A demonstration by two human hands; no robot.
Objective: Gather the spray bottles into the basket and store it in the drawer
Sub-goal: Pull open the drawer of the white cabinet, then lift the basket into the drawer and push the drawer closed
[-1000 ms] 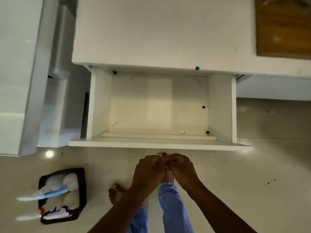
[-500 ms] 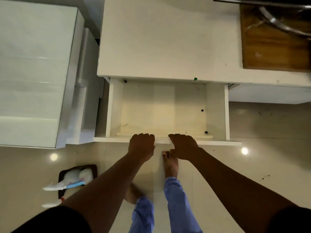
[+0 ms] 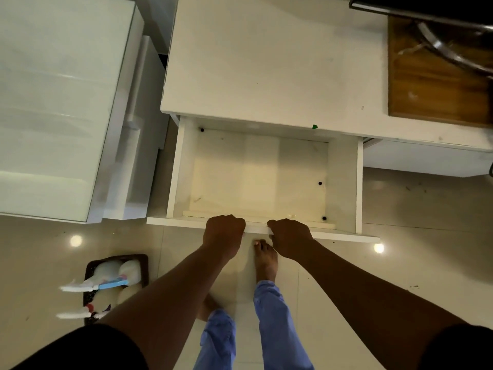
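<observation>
Both hands curl their fingers over the drawer's front edge (image 3: 256, 230), left hand (image 3: 223, 234) beside right hand (image 3: 290, 237); the drawer (image 3: 184, 166) stands open; at seven o'clock, the basket (image 3: 144, 265) holds spray bottles (image 3: 106, 284) on the floor (image 3: 346, 284).

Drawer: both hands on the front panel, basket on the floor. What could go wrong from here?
1. The drawer holds nothing; if the left hand and right hand push it shut, the basket stays out.
2. A bare foot stands just below the front panel; toes could get bumped.
3. Spray bottles overhang the basket rim and may tip out when lifted.
</observation>
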